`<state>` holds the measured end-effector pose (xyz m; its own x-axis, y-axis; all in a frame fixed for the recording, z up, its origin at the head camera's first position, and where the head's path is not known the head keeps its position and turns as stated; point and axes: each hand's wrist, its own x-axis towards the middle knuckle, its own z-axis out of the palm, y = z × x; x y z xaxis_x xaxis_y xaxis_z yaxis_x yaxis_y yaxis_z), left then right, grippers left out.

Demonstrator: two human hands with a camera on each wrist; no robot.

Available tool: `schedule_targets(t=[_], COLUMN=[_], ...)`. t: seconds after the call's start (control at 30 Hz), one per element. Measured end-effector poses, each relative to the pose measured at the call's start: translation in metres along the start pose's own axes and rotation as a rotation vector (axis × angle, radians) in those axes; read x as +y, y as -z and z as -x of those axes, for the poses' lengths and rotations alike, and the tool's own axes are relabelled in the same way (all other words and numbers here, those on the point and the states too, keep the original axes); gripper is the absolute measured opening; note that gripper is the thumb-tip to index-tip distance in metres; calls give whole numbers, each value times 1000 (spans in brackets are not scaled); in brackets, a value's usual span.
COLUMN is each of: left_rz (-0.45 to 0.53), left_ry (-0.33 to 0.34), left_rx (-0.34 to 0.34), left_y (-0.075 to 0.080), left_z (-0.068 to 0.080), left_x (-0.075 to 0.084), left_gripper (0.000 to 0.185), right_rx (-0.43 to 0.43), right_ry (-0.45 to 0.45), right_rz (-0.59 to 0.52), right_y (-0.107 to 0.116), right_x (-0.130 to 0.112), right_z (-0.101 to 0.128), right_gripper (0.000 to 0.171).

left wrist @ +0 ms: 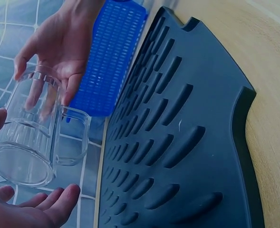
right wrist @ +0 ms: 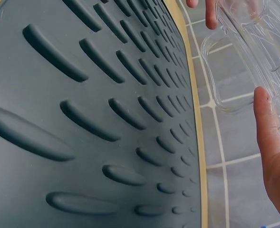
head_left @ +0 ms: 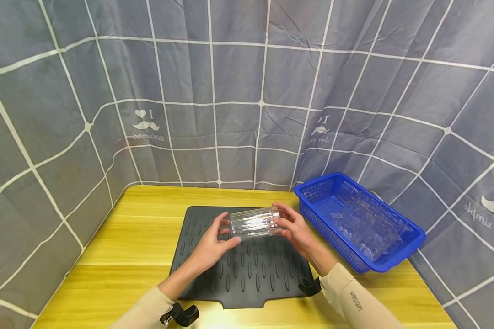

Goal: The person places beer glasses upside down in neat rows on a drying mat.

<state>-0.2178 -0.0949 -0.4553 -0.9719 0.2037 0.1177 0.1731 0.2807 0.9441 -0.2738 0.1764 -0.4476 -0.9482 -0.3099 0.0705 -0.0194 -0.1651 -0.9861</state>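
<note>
A clear ribbed glass mug lies sideways in the air above the dark grey ribbed mat. My left hand holds its base end, with fingers curled under and around it. My right hand grips the rim end. The mug's handle shows in the left wrist view.
A blue plastic basket with several clear glasses stands on the right of the yellow wooden table. Grey checked cloth walls the back and sides. Bare table lies left of the mat.
</note>
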Motion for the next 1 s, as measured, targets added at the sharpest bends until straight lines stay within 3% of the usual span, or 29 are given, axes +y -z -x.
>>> schedule_targets(t=[0.7,1.0], left_rz=[46,73], left_ry=[-10,-20], left_rx=[26,22], left_y=[4,7], left_z=[-5,-9], left_x=[1,0], left_gripper=[74,68], right_rx=[-76,-129], right_ry=[-20,-76], right_rz=[-74,-33], right_y=[-7,-4], right_x=[7,2], right_z=[-1,0], right_gripper=[57,61])
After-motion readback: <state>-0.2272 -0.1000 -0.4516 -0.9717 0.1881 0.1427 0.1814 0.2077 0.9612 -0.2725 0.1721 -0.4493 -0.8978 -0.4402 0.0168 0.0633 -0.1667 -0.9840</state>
